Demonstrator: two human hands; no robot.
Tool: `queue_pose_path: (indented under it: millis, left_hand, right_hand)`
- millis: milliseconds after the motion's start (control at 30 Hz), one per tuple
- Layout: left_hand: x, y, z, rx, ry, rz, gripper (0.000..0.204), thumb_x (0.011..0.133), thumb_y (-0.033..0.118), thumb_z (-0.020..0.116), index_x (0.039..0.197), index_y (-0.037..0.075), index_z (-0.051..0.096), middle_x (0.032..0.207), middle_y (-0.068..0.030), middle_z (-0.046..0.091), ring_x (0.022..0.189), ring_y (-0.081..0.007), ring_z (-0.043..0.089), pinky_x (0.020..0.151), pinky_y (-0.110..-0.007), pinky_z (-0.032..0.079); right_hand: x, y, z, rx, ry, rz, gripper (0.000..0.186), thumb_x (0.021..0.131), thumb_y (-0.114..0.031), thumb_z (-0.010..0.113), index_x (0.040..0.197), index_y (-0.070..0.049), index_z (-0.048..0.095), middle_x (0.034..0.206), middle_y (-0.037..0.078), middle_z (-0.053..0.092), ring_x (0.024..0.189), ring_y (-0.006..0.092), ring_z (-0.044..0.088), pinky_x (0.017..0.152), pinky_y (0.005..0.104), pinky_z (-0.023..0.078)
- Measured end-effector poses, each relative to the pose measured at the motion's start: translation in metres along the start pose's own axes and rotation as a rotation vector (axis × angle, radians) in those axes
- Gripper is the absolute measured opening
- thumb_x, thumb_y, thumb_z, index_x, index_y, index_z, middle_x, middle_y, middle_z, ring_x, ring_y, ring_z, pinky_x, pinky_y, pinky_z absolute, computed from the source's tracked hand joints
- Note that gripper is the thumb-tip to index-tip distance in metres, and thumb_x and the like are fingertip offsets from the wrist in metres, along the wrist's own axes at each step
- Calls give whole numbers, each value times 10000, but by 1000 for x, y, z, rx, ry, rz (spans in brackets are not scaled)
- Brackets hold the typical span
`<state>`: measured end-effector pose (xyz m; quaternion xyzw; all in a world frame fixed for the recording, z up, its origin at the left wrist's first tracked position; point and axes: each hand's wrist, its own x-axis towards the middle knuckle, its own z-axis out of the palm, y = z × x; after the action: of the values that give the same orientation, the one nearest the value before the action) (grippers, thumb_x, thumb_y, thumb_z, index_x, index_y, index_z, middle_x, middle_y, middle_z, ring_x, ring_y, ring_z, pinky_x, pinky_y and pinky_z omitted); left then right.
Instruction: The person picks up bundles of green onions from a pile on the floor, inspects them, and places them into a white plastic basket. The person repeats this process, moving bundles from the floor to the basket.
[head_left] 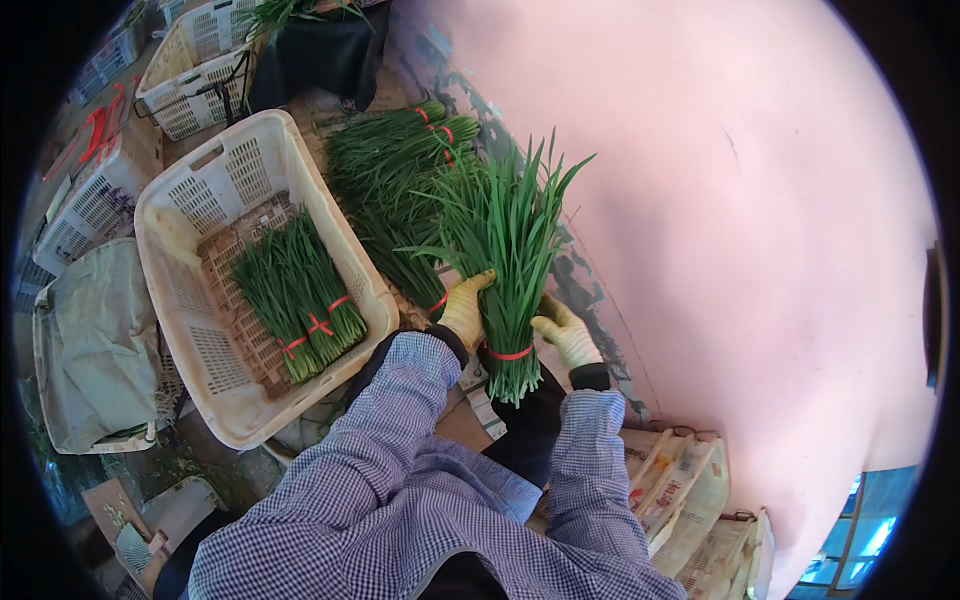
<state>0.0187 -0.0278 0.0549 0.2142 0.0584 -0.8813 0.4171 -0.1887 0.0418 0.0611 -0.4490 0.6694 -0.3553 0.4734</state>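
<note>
A thick bunch of garlic chives (pixel 510 255) stands nearly upright between my hands, leaf tips up and pale cut ends down. A red band circles it near the cut ends. My left hand (pixel 466 312), in a yellowish glove, grips its left side, the thumb across the leaves. From the right, my right hand (pixel 568 332), gloved alike, closes on the stems just above the band; some of its fingers are hidden behind them. Left of my arms, a cream plastic crate (pixel 345 225) holds several banded chive bunches (pixel 300 295) lying side by side.
More banded chives (pixel 390 160) lie on the floor between the crate and the pink wall (pixel 740 190). Other crates (pixel 205 95) stand at the far left, one draped with grey cloth (pixel 100 340). Stacked crates (pixel 690 480) sit at the near right by the wall.
</note>
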Motion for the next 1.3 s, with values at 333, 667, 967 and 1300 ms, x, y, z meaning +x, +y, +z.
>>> queue_pose_path:
  millis: [333, 667, 967, 1300]
  left_hand:
    - [23, -15, -19, 331, -179, 213, 556, 887, 296, 759, 1330, 39, 543, 1276, -69, 609, 1199, -241, 559, 1037, -414, 453]
    - [21, -12, -15, 295, 110, 146, 346, 873, 87, 703, 1198, 6, 615, 1118, -136, 690, 959, -285, 674, 850, -382, 551]
    - [22, -12, -18, 352, 143, 184, 391, 869, 148, 701, 1218, -8, 618, 1155, -135, 677, 1013, -279, 652, 902, -398, 527]
    - [10, -5, -5, 321, 172, 188, 460, 872, 148, 707, 1271, -18, 549, 1194, -140, 656, 1087, -278, 616, 972, -395, 482]
  right_hand:
    - [20, 4, 28, 50, 182, 39, 647, 728, -146, 867, 1270, 30, 562, 1098, 157, 703, 946, 231, 684, 859, 350, 551]
    - [6, -6, 58, -301, 241, -19, 762, 715, -160, 869, 1362, 6, 503, 1145, 147, 686, 1019, 221, 665, 893, 339, 538]
    - [18, 14, 36, 197, 102, 75, 624, 780, -129, 848, 1282, 65, 531, 1138, 148, 683, 989, 221, 665, 865, 338, 549]
    - [16, -4, 45, -165, 132, -32, 776, 766, -123, 845, 1403, 52, 438, 1219, 173, 655, 1068, 250, 648, 935, 344, 522]
